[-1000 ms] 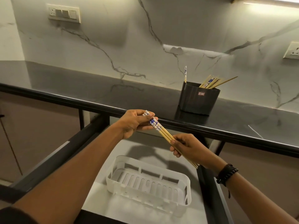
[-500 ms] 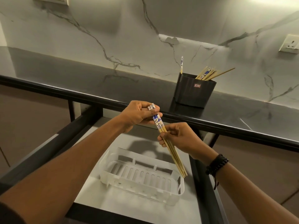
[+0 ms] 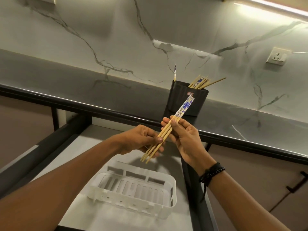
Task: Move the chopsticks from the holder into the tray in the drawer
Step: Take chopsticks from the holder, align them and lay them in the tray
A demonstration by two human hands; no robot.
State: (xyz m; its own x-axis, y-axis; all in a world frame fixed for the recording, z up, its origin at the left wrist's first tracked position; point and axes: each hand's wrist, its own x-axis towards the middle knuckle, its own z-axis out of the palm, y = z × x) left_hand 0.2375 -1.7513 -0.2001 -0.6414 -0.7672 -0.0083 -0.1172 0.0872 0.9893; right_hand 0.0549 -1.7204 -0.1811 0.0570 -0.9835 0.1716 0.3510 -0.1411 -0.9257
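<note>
A bundle of bamboo chopsticks with blue-and-white patterned tops (image 3: 167, 130) is held slanted in the air above the open grey-floored drawer (image 3: 93, 144), tips down and to the left. The left hand (image 3: 138, 139) pinches its lower part, and the right hand (image 3: 186, 135) grips it higher with the thumb pressed on top. A white slotted plastic tray (image 3: 173, 185) lies by the drawer's right edge. A black ribbed holder (image 3: 188, 100) stands near the dark countertop's (image 3: 83, 90) back edge, with more chopsticks (image 3: 200, 82) in it.

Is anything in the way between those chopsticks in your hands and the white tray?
No, nothing visible. The left hand and right hand hold the chopsticks in open air above the tray, whose top is uncovered.
</note>
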